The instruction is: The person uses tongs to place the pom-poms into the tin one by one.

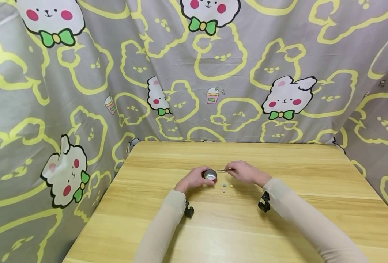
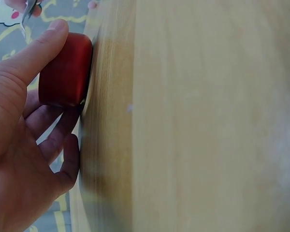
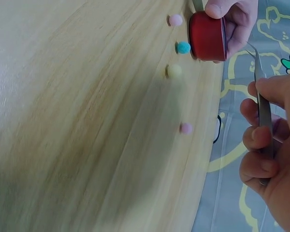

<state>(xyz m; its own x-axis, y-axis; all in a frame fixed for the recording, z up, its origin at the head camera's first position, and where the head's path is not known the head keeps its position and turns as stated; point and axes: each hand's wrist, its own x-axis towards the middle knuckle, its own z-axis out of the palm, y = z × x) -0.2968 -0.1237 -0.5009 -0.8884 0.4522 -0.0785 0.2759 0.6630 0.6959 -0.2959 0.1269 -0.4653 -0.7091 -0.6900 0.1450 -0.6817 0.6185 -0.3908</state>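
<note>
A small red round container [image 2: 66, 70] with a silvery inside stands on the wooden table, its opening up in the head view [image 1: 210, 175]. My left hand [image 1: 196, 178] grips its side, thumb on one side and fingers on the other. My right hand [image 1: 244, 172] holds metal tweezers [image 3: 263, 108] between thumb and fingers, their tips just beside the container's rim. Close by on the table lie small balls: a teal one [image 3: 183, 47], a yellow one [image 3: 174, 71], a pink one [image 3: 175, 20] and another pink one [image 3: 185, 128]. The container's contents are too small to tell.
The wooden table [image 1: 220, 233] reaches to a patterned grey curtain [image 1: 187, 109] at its back and left side. Dark wrist devices sit under both sleeves, the left one [image 1: 189, 209] and the right one [image 1: 264, 202].
</note>
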